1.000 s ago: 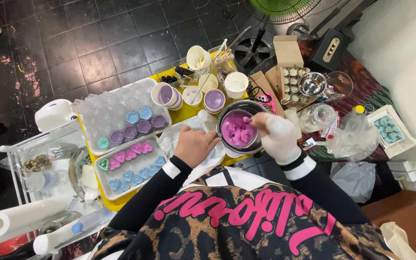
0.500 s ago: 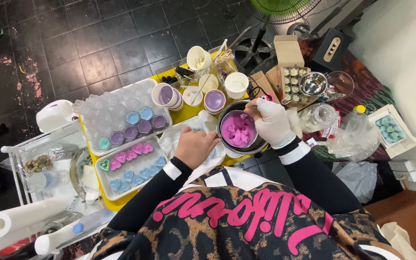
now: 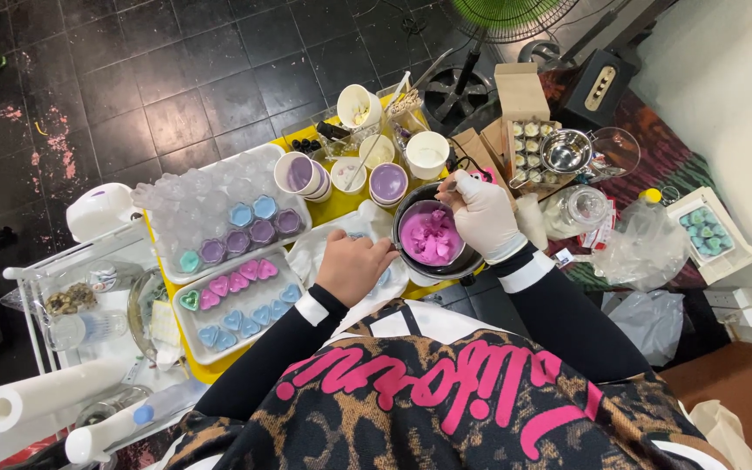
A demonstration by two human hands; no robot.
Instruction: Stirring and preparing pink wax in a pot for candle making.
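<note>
Heart-mould tray (image 3: 235, 305), paper cups (image 3: 360, 106), green fan (image 3: 505, 16), paper roll (image 3: 41, 399)

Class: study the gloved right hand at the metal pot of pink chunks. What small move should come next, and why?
Probably stir on: the right hand is poised at the rim of the metal pot, whose pink chunks look solid, while the left hand rests at the pot's side.

Shiny metal pot (image 3: 474, 262) holds matt pink wax chunks (image 3: 431, 237). Right hand (image 3: 483, 215) wears smooth white rubber glove. Clear glossy plastic mould trays (image 3: 186, 196) at yellow table's left edge.
</note>
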